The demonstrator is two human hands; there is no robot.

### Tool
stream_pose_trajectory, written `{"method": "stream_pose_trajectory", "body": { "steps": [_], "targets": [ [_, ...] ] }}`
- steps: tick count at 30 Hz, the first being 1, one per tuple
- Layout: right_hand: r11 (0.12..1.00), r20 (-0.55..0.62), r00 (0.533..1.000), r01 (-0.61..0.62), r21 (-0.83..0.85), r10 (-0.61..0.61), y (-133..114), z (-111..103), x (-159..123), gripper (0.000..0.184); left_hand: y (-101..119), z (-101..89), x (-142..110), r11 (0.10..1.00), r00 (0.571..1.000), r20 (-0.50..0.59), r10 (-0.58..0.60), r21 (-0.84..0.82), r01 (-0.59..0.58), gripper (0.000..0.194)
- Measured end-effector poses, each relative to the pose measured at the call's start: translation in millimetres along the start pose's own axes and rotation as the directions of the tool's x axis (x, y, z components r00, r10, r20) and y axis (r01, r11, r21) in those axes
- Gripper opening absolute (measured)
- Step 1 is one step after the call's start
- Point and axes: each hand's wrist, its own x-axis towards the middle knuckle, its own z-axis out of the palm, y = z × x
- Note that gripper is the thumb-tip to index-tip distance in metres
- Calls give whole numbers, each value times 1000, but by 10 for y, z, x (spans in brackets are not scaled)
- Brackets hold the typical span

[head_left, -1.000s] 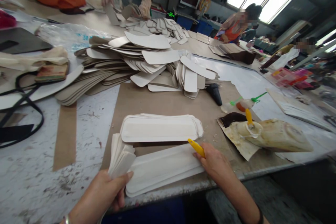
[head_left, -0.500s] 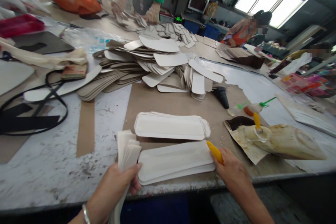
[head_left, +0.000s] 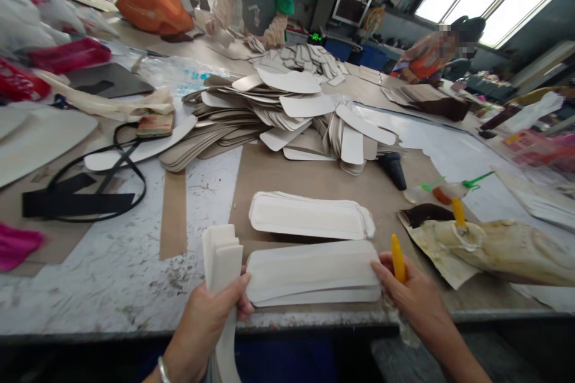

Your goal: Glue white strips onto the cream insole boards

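Note:
My left hand [head_left: 215, 311] is closed round a bundle of long white strips [head_left: 224, 260], which hang down past the table edge. Its thumb touches the left end of a long white panel [head_left: 312, 269] with rounded corners, lying on another like it. At the right end of that panel my right hand [head_left: 411, 287] pinches the corner. A yellow-handled tool [head_left: 398, 258] is held in the same hand, handle up; its working end is hidden, and something translucent hangs below the fingers. Behind lies a second stack of white panels [head_left: 309, 215].
A big pile of grey-white cut pieces [head_left: 296, 108] lies beyond. To the right are a black cone [head_left: 392, 169], small bottles with green tips [head_left: 444, 192] and a stained bag with a yellow handle [head_left: 498, 245]. Black straps [head_left: 81, 203] lie left. A co-worker [head_left: 258, 0] stands across the table.
My right thumb and fingers have come onto the panel's right end, and the yellow handle has swung upright, away from the panel. The view has shifted left. My left hand still holds the strips.

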Motion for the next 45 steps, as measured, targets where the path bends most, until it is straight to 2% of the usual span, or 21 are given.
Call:
{"method": "stream_pose_trajectory", "body": {
  "steps": [3,7,9,13,16,17,19,21,25,27,29,31,34,36,38,41,45],
  "targets": [
    [966,141,983,-146,212,118,-4,8,-49,39,25,-50,-9,994,999,32,-12,112,8,40],
    [907,203,970,-204,369,135,-8,-34,-50,42,196,-136,-14,990,993,118,-8,141,-9,42],
    [882,201,971,-204,424,128,-53,-50,6,42,367,-142,33,989,987,154,34,138,-56,41],
    [871,138,988,-129,474,72,-177,-9,247,38,746,-42,260,965,976,99,193,159,-207,37],
    [910,103,994,-70,408,31,-204,29,449,34,878,41,424,962,972,57,227,145,-233,28],
    [936,75,997,-49,349,24,-195,27,494,33,875,49,450,966,975,37,218,134,-221,24],
    [975,-9,1000,-16,223,18,-160,-5,528,33,804,22,449,974,983,14,184,130,-184,28],
    [976,-73,997,2,218,14,-126,-53,477,34,669,-42,392,980,993,25,113,163,-116,33],
    [904,-56,995,98,416,-82,-153,-51,180,41,353,-138,224,939,992,119,-52,344,8,38],
    [918,-36,990,137,372,-133,-224,47,-15,46,235,-127,160,914,979,164,-120,403,45,43],
    [933,27,991,114,341,-131,-316,201,-205,50,169,-87,118,911,971,173,-165,404,83,39],
    [913,118,985,70,402,-128,-407,383,-362,50,151,-40,93,922,967,193,-166,377,83,35],
    [839,231,951,49,543,-205,-511,649,-510,45,165,-1,74,942,955,247,-161,328,74,33],
    [810,277,931,31,586,-237,-557,791,-558,40,175,-1,68,950,950,269,-160,302,75,32],
    [798,290,933,-4,602,-214,-585,886,-580,35,177,-12,64,953,946,280,-161,292,75,32],
    [790,281,948,-57,611,-148,-588,917,-586,32,172,-29,62,954,943,290,-161,289,73,31],
    [831,259,961,-65,553,-97,-557,821,-593,31,168,-39,64,959,935,315,-163,273,76,31]
  ]
}}
